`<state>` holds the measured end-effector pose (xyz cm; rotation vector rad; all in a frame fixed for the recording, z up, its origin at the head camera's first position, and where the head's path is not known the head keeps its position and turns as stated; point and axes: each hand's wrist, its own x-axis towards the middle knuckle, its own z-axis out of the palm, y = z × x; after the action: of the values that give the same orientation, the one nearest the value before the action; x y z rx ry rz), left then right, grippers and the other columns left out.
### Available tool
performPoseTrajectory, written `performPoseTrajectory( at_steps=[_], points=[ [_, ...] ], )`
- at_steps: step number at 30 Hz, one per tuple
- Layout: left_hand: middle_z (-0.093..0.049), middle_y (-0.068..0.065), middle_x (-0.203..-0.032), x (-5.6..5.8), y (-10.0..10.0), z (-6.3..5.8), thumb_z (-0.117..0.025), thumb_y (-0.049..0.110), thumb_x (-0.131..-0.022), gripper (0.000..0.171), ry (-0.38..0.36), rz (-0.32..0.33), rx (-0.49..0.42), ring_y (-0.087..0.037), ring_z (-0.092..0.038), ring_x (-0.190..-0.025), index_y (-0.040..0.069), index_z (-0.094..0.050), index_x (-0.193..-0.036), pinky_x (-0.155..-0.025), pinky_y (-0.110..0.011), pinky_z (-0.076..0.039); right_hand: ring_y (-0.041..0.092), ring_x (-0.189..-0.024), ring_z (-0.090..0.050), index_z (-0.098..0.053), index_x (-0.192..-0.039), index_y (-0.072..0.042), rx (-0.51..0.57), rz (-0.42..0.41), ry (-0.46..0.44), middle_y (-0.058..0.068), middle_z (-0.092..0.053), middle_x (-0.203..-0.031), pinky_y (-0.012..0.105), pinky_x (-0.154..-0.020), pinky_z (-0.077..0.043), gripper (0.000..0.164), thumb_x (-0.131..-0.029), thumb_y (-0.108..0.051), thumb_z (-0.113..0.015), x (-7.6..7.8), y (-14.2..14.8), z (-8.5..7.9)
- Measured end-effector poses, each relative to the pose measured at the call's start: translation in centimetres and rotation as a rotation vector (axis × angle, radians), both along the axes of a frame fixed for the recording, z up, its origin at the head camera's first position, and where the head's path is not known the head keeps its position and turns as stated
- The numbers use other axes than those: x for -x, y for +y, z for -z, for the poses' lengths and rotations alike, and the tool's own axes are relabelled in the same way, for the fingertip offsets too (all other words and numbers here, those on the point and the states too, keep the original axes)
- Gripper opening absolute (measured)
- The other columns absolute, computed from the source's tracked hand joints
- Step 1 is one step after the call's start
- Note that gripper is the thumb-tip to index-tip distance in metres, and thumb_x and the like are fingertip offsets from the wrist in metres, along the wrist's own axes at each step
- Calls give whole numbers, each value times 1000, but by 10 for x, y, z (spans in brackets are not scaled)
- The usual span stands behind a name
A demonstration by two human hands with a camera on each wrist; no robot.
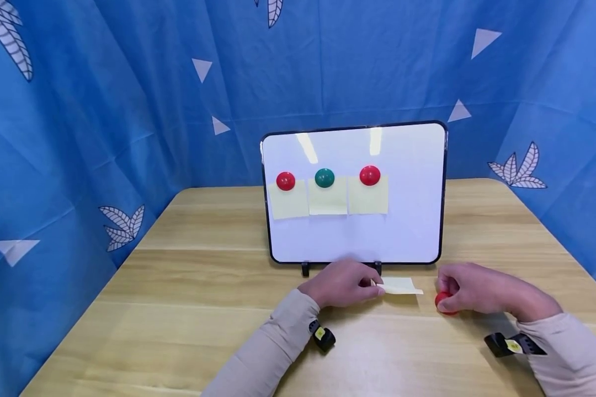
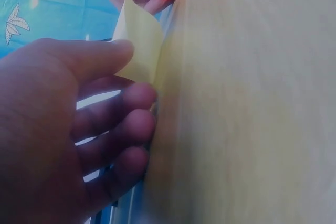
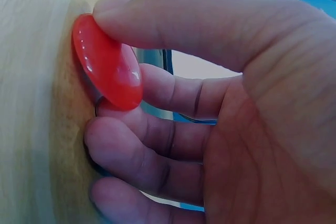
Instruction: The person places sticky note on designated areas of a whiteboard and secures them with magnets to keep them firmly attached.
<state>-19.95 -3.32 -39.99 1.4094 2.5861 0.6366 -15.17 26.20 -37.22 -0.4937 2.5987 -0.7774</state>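
My left hand (image 1: 346, 283) pinches one end of a pale yellow sticky note (image 1: 399, 285) between thumb and forefinger, low over the table in front of the whiteboard. In the left wrist view the note (image 2: 142, 38) bends upward past the thumb. To the right, my right hand (image 1: 487, 289) grips a round red magnet (image 1: 445, 304) at the tabletop. The right wrist view shows the thumb on one side of the magnet (image 3: 107, 61) and fingertips on the other.
A black-framed whiteboard (image 1: 412, 220) stands on small black feet (image 1: 305, 269) at the back of the wooden table (image 1: 179, 309). Two red magnets and a green magnet (image 1: 325, 178) sit at the tops of three yellow notes (image 1: 367, 201) on its left and middle. A blue curtain (image 1: 144, 99) surrounds the table.
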Motion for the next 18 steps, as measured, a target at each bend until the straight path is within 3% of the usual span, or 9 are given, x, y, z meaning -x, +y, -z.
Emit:
performPoseTrajectory(
  at_steps=[13,18],
  points=[
    [-65,16,-86,-1,1,0,-67,20,-97,10,85,-27,-41,0,-51,-75,18,-76,-102,-72,-13,-40,17,-66,-49,-56,-85,-13,9,-5,12,0,-51,-73,27,-57,-38,30,-80,-25,-83,-1,-1,3],
    [-63,17,-85,-2,1,0,-67,19,-97,10,100,-36,-54,0,-51,-74,19,-76,-102,-71,-13,-39,17,-66,-49,-56,-85,-14,6,-4,20,-1,-51,-73,27,-57,-37,30,-81,-26,-83,-1,0,4]
  ],
)
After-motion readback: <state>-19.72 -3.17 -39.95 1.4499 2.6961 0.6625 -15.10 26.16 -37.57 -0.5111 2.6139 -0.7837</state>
